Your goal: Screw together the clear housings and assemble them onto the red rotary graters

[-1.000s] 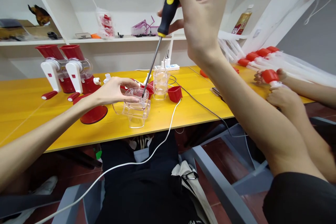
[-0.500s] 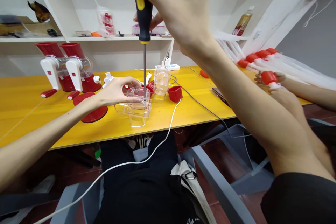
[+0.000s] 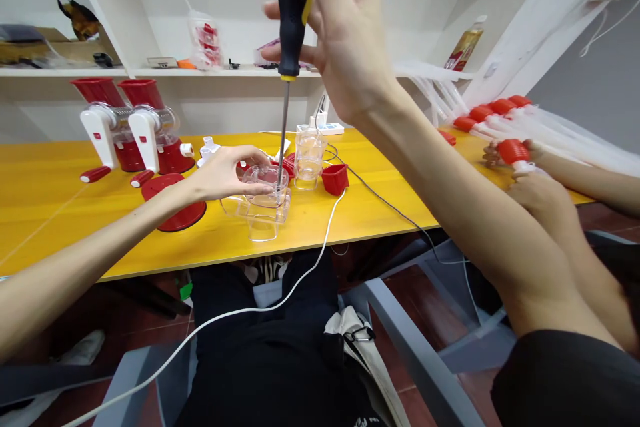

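A screwdriver [image 3: 291, 20] with a black and yellow handle stands nearly upright, its tip down inside a clear plastic housing [image 3: 263, 227] on the yellow table. Round its handle are the fingers of my right hand [image 3: 345, 33], partly cut off by the top edge. My left hand [image 3: 233, 173] grips the rim of the same clear housing, thumb in front and fingers behind. Whatever the tip meets is too small to make out. Behind the housing stands another clear plastic part [image 3: 309, 153], with a red hopper-like piece [image 3: 335, 179] to its right.
Two red and white hand-crank graters [image 3: 150, 127] stand at left, near a red round base [image 3: 175, 203]. A white cable [image 3: 327, 227] hangs over the table's front edge. At right, another person's hands hold a red ribbed part [image 3: 513, 151]. A shelf [image 3: 240, 71] runs behind.
The screwdriver's handle has shifted right, so the shaft leans slightly. My right hand's fingers have opened out somewhat around the handle. My left hand stays on the clear housing.
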A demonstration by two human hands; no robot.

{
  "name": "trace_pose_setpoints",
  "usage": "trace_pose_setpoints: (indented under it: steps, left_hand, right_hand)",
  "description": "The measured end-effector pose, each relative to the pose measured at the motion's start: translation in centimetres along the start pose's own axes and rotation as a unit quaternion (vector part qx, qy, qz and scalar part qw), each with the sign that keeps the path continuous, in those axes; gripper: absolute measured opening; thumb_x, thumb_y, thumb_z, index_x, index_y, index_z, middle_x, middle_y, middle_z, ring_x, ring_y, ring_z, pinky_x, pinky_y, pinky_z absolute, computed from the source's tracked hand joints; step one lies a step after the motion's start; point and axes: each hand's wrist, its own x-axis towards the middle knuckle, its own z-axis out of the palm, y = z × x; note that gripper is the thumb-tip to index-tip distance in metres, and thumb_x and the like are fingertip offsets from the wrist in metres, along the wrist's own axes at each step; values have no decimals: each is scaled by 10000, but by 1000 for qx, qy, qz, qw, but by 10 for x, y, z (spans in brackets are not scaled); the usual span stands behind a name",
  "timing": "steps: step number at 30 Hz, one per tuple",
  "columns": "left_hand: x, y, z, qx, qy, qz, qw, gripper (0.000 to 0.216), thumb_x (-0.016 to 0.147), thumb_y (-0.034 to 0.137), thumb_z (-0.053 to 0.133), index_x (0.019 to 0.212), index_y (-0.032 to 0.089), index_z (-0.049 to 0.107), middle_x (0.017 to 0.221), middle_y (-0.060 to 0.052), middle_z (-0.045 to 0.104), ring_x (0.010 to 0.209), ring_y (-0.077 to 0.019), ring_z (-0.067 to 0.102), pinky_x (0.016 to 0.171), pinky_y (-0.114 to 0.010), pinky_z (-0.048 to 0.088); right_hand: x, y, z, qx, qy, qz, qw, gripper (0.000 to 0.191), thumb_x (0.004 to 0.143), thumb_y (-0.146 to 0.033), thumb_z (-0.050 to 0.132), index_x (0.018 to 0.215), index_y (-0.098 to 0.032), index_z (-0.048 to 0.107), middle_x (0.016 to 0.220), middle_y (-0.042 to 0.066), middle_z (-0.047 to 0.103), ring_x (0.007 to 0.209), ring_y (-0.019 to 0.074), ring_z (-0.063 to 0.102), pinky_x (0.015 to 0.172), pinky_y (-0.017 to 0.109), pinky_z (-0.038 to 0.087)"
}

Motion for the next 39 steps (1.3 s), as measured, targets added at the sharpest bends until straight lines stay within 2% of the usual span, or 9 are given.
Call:
trace_pose_setpoints:
  steps: [3,9,15,18,21,26,32,37,39]
  left_hand:
    - [0,1,-1,1,-1,4,1000,523,742,574,781,1077,175,736,1041,-77,763,906,-212,681,822,-336,513]
    - [0,2,0,3,4,6,1000,549,733,600,772,1067,165,755,1044,-92,767,911,-222,687,818,-342,526]
    - [1,3,-1,13,2,-1,1000,562,725,607,758,1061,156,754,1025,-100,769,885,-221,688,825,-355,535]
    - [1,3,-1,15,-2,-4,1000,563,728,609,758,1065,158,744,1032,-96,769,888,-220,686,843,-360,535]
    - [1,3,-1,13,-5,-4,1000,573,734,617,755,1077,158,740,1037,-95,766,894,-220,684,847,-360,533]
    - [1,6,-2,12,-7,-7,1000,589,724,620,749,1084,154,745,1030,-102,766,904,-228,685,839,-361,531]
    - [1,6,-2,12,-5,-10,1000,567,728,612,755,1079,167,746,1059,-106,768,912,-229,686,821,-350,528]
    - [1,5,-1,17,-2,-7,1000,561,726,613,759,1077,175,747,1065,-104,768,915,-228,683,811,-343,526]
    - [1,4,-1,19,-1,-8,1000,570,720,621,763,1070,172,746,1065,-105,767,908,-227,681,806,-341,527]
  right_hand:
    - [-2,-1,5,-46,33,-9,998,150,1020,-125,507,1009,-256,435,672,-89,473,746,105,698,552,201,651]
    - [-4,-1,7,37,-13,13,999,121,1111,-241,311,1056,-240,418,908,-58,645,807,84,724,624,219,664]
    - [-5,-2,8,-4,5,-38,999,166,979,-141,549,916,-268,463,644,-109,511,712,98,708,591,218,655]
    - [-6,-3,8,29,-25,-17,999,126,1046,-186,417,949,-258,451,789,-84,664,743,100,732,616,241,662]
    - [-6,-3,9,55,-2,15,998,141,1087,-214,320,1016,-257,434,796,-84,622,769,89,717,611,227,658]
    - [-3,2,8,-18,41,-63,997,208,940,-144,613,888,-261,449,679,-78,500,743,119,695,595,213,635]
    - [-3,4,5,-2,5,-17,1000,121,1084,-275,311,1023,-250,412,962,-32,687,865,113,732,704,254,661]
    - [-5,1,8,-54,29,-67,996,149,969,-178,576,953,-264,455,692,-63,471,775,115,686,644,206,626]
    - [-7,2,8,-36,-5,-83,996,120,1000,-237,560,954,-233,449,765,-58,567,792,108,707,651,210,621]
